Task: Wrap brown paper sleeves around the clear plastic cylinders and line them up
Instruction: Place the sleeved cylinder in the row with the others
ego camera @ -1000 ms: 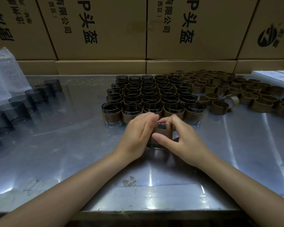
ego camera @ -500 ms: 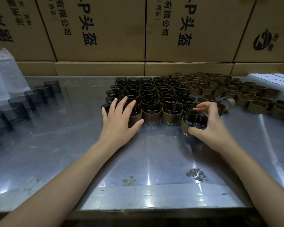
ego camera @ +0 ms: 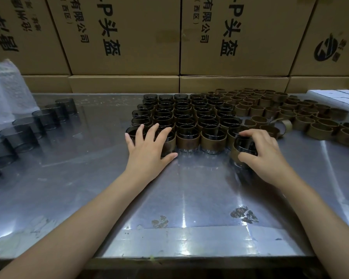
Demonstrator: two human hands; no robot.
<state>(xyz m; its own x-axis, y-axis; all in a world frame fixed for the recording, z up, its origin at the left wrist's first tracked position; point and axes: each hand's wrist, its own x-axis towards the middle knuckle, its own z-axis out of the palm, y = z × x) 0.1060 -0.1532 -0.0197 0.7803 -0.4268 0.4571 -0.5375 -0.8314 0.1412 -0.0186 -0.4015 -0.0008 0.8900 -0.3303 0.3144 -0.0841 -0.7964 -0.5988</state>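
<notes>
Since half a second ago little has shifted: the right hand (ego camera: 264, 156) still grips the upright sleeved cylinder (ego camera: 242, 151) at the front row's (ego camera: 187, 138) right end, touching its neighbour; the left hand (ego camera: 149, 147) rests open, fingers spread, on the left end.

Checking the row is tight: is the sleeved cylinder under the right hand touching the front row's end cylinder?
Cannot tell. In the head view the right hand grips the sleeved cylinder; the seam with the end cylinder is too dark.
</notes>
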